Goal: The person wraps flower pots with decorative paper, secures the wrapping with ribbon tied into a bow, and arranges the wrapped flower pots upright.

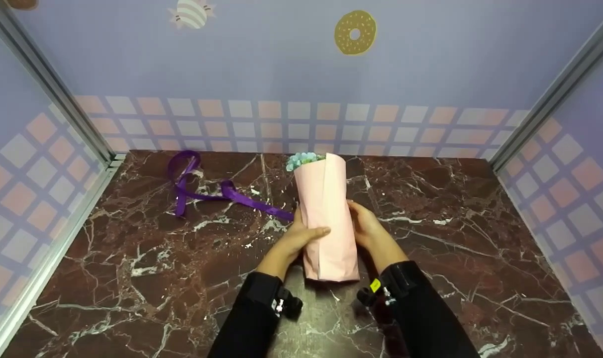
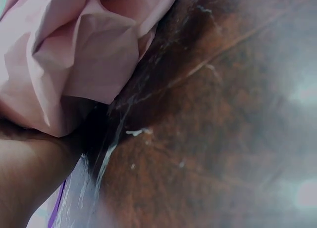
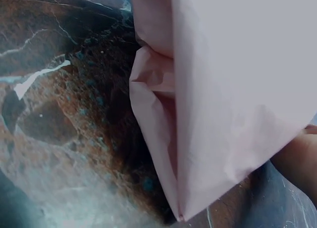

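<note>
A bouquet rolled in pale pink wrapping paper [image 1: 331,214] lies on the dark marble table, its top pointing away from me. Blue-green flowers [image 1: 303,160] peek out at the upper left of the roll. My left hand [image 1: 301,236] grips the bouquet from the left, with the thumb across the front and the other fingers hidden behind the paper. On the opposite side my right hand [image 1: 368,226] holds the right edge, its fingertips partly behind the roll. Crumpled folds of the paper's lower end [image 2: 94,55] fill the upper left of the left wrist view.
A purple ribbon [image 1: 247,201] trails across the table from a loop at the back left to beside my left hand. Checked wall panels [image 1: 299,124] enclose the table [image 1: 480,238] at the back and both sides.
</note>
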`<state>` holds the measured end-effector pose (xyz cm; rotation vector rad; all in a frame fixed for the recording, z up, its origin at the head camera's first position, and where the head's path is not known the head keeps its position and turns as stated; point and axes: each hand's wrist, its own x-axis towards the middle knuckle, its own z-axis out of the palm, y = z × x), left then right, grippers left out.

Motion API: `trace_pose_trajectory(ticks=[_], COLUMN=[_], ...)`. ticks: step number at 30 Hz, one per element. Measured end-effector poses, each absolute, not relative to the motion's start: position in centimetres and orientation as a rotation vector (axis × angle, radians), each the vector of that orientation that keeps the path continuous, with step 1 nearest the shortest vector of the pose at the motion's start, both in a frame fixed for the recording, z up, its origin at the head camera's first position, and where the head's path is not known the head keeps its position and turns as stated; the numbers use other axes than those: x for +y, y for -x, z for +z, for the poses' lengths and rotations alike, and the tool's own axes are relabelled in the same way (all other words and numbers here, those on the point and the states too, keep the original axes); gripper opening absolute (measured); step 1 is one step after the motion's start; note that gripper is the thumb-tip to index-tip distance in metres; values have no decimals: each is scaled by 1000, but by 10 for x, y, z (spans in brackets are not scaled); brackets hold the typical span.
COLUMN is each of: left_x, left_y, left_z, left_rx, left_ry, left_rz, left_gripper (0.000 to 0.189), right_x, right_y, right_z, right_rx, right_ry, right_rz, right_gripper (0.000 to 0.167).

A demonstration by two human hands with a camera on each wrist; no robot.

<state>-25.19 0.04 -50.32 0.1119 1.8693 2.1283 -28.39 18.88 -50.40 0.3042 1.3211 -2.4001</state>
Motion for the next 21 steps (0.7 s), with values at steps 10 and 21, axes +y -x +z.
trace_pose_trajectory(ticks=[10, 21], left_x=[4, 8], left_y=[254, 257], left_z=[-500, -497], left_rx=[1895, 1854], left_ry=[-45, 58], left_rz=[2123, 2144], left_gripper=[114, 110], right_x=[196, 229], right_y=[281, 276], right_z=[-497, -478], right_rx=[1557, 1447], right_ry=[-558, -716], right_rz=[-2579, -2738], right_gripper=[35, 16])
